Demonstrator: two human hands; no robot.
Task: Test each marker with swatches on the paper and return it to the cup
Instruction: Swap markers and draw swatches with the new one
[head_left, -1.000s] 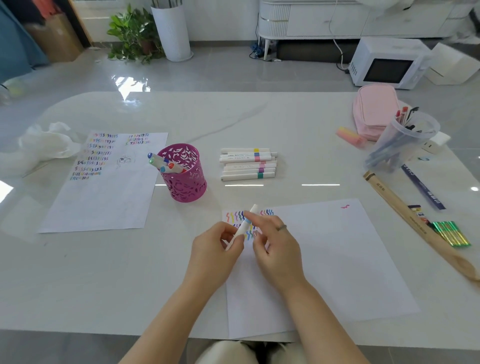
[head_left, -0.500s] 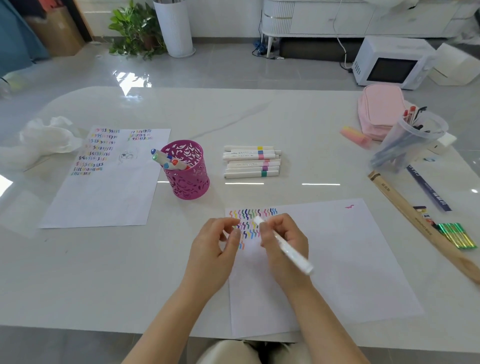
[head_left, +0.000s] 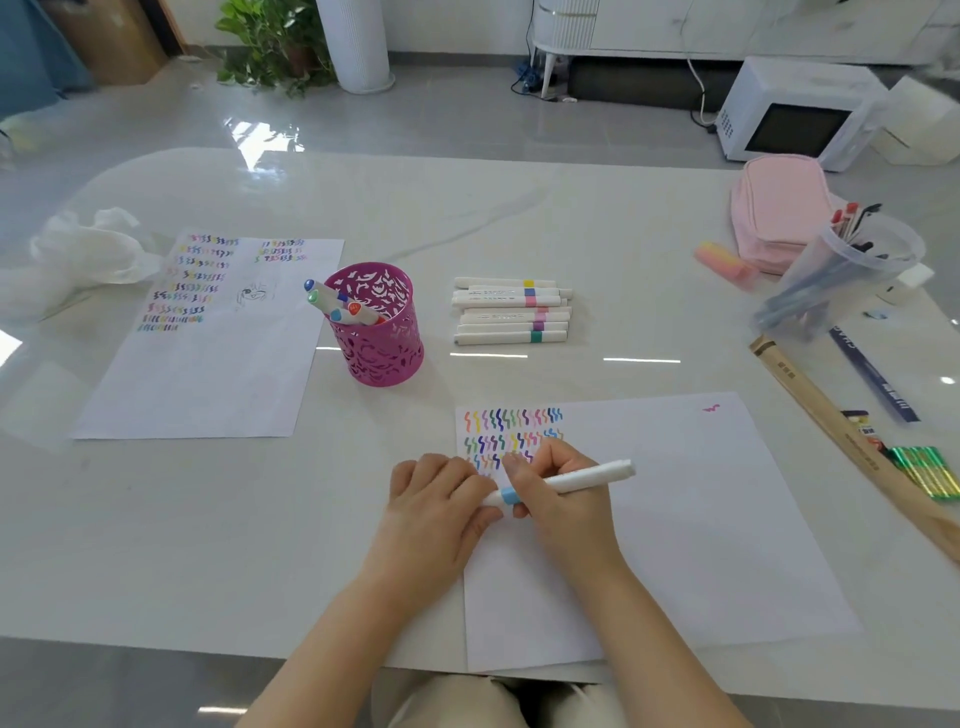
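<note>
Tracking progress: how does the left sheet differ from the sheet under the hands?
Left sheet: many swatch rows plus a small sketch; near sheet: three rows in one corner. Left sheet lies untouched; the right hand holds a marker over the near sheet. Both are white, flat.

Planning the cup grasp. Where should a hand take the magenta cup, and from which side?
Grip the wall of the magenta cup about mid-height, coming from its right. It stands upright and round, so a wrap should hold. The markers inside lean out over its left rim, so the right side looks clearer.
</note>
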